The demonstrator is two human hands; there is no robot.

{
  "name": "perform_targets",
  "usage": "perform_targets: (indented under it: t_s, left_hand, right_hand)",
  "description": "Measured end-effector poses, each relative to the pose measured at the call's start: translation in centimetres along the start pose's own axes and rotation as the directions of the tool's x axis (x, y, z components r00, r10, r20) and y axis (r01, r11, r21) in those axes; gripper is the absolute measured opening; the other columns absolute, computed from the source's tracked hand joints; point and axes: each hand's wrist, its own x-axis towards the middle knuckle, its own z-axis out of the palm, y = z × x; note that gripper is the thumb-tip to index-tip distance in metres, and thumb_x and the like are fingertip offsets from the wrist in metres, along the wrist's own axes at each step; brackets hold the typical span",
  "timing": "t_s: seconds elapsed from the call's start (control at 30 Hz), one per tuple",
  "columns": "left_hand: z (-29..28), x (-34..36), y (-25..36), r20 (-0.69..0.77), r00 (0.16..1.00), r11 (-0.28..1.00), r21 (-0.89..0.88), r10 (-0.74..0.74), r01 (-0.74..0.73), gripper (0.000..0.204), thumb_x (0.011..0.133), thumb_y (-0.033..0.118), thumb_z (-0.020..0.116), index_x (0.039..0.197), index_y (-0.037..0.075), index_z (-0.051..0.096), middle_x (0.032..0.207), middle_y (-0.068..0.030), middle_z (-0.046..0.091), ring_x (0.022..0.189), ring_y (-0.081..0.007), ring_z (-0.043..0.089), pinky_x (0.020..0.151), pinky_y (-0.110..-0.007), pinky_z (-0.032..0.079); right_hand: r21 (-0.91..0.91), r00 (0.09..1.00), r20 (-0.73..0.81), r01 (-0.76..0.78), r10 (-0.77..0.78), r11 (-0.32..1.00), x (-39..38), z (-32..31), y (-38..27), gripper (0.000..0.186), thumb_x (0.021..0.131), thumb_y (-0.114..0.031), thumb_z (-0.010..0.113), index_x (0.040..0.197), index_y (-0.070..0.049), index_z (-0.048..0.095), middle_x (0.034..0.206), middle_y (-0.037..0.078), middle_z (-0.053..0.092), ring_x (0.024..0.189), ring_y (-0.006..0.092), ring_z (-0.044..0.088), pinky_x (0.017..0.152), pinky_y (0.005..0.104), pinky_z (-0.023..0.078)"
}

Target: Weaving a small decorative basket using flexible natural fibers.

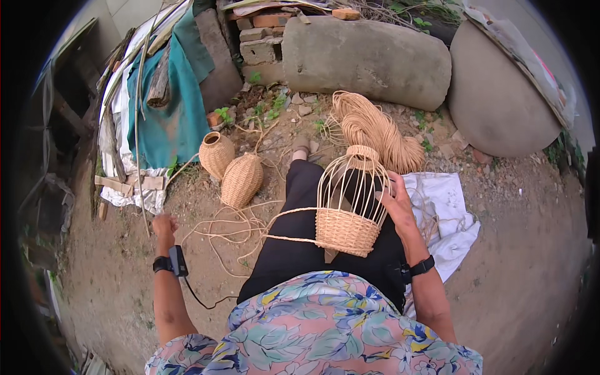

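A half-woven basket (344, 230) with tall bare spokes and a narrow woven neck rests over my black-trousered legs. My right hand (394, 199) grips its spokes at the right side. My left hand (165, 224) is held out at the left, away from the basket, fingers curled; whatever they may hold is too small to make out. Two long pale cords (290, 239) run leftward from the woven band into loose loops on the dirt. Two finished wicker pieces (241, 181) lie beyond them to the left. A big coil of tan cord (381, 134) lies behind the basket.
A white sack (450, 219) lies right of my legs. Along the back are a concrete cylinder (365, 53), a rounded concrete slab (500, 100) and stacked bricks (259, 53). At the back left, teal cloth (165, 119) hangs among wooden poles and pale sheeting.
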Motion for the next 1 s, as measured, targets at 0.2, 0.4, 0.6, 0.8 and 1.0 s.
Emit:
perform_targets:
  t_s: [0.2,0.4,0.6,0.8,1.0]
  left_hand:
    - [-2.9,-4.7,-0.4,0.287,0.945,0.987,0.050,-0.160,0.152,0.007,0.089,0.020,0.060,0.088,0.015,0.064,0.068,0.0072,0.054,0.057,-0.0070,0.050,0.056,-0.022,0.044]
    - [14.0,-15.4,8.3,0.696,0.718,1.000,-0.004,-0.017,0.028,0.015,0.089,0.026,0.068,0.088,0.012,0.065,0.073,0.0029,0.063,0.063,-0.0051,0.059,0.059,-0.020,0.049]
    - [24.9,-27.8,13.2,0.965,0.247,0.992,-0.063,0.088,-0.105,0.015,0.091,0.018,0.067,0.098,0.005,0.067,0.080,-0.0005,0.065,0.069,-0.0067,0.062,0.063,-0.022,0.052]
    - [28.0,-33.2,13.1,0.835,0.129,0.537,-0.219,0.535,-0.814,0.010,0.085,0.009,0.066,0.094,0.007,0.066,0.077,-0.0081,0.064,0.066,-0.0222,0.064,0.058,-0.036,0.049]
    - [28.2,-35.0,12.9,0.745,0.215,0.489,-0.167,0.631,-0.856,0.034,0.080,0.003,0.062,0.113,0.007,0.057,0.069,-0.0133,0.061,0.063,-0.0308,0.065,0.058,-0.041,0.051]
  right_hand:
    - [-0.318,0.944,-0.194,0.196,-0.265,0.928,1.2,0.1,-5.2,0.054,0.081,-0.023,0.067,0.128,-0.003,0.050,0.127,0.018,0.054,0.121,0.0326,0.049,0.099,0.0395,0.040]
    - [-0.747,0.956,0.063,0.236,-0.288,0.621,2.4,5.0,-6.9,0.054,0.073,-0.017,0.065,0.123,-0.003,0.052,0.122,0.018,0.054,0.117,0.0372,0.047,0.101,0.0437,0.038]
    - [-0.558,0.899,0.006,0.366,-0.437,0.745,0.8,3.4,-6.4,0.046,0.069,-0.005,0.058,0.115,-0.001,0.054,0.119,0.019,0.054,0.116,0.0368,0.048,0.102,0.0431,0.037]
    - [-0.346,0.893,-0.142,0.360,-0.428,0.866,-1.0,2.2,-4.8,0.047,0.068,-0.001,0.057,0.114,0.001,0.053,0.122,0.019,0.054,0.119,0.0346,0.050,0.104,0.0403,0.037]
    - [-0.296,0.866,-0.170,0.411,-0.470,0.863,-1.4,2.1,-4.0,0.048,0.070,-0.001,0.059,0.117,0.001,0.051,0.127,0.019,0.053,0.119,0.0328,0.052,0.102,0.0388,0.040]
